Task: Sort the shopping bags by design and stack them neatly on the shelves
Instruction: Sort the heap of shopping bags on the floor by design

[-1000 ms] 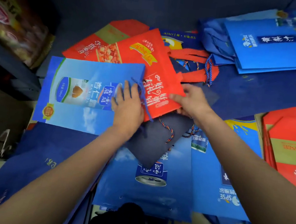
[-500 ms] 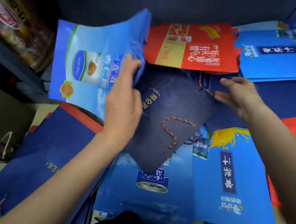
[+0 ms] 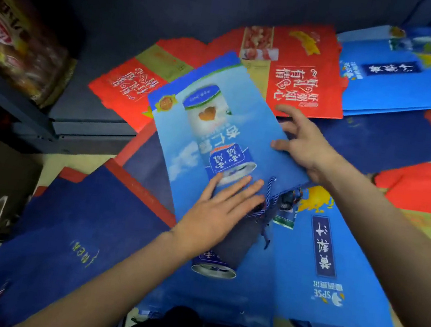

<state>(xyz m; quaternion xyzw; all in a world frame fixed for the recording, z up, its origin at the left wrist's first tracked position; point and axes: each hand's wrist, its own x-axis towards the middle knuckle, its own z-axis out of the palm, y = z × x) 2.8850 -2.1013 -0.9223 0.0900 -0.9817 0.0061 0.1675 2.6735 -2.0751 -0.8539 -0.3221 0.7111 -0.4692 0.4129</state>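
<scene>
- The person was sorting, and was laying the light blue bag [image 3: 214, 124] flat on the mixed pile, over a dark navy bag [image 3: 237, 237].
- The left hand [image 3: 218, 213] lay flat on its near end, fingers straight and a little spread.
- The right hand [image 3: 304, 145] touched its right edge with loosely spread fingers, holding nothing.
- The bag's long side ran from near the person up and to the left. Its rope handle [image 3: 266, 197] pointed toward the person.
- Next it probably needed sliding onto a matching bag.
</scene>
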